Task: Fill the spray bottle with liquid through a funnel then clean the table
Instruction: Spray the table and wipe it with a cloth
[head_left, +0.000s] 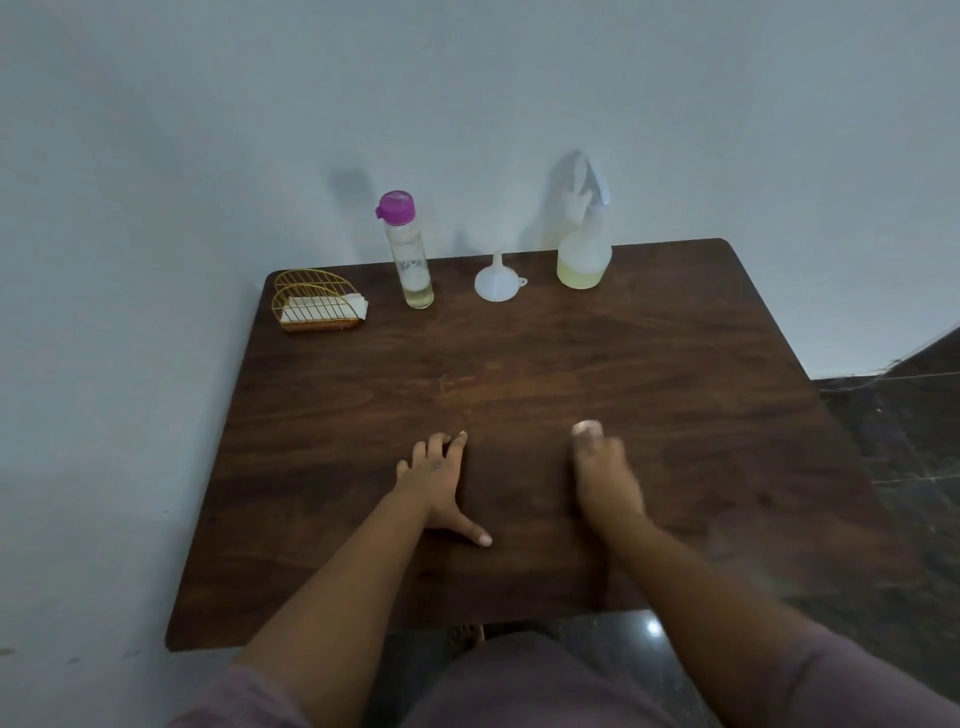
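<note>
The translucent spray bottle (583, 249) stands at the table's far edge with yellowish liquid in its base and its trigger head on. A white funnel (498, 280) sits upside down to its left. Further left stands a clear bottle with a purple cap (410, 249), holding a little liquid at the bottom. My left hand (436, 483) rests on the wooden table (519, 364), fingers spread. My right hand (605, 478) is blurred, low over the table, and its fingers curl over a small pale wad of tissue (587, 428).
A gold wire holder (317, 304) with white tissues sits at the table's far left corner. A pale wall runs behind and along the left. Dark floor shows to the right and below the near edge.
</note>
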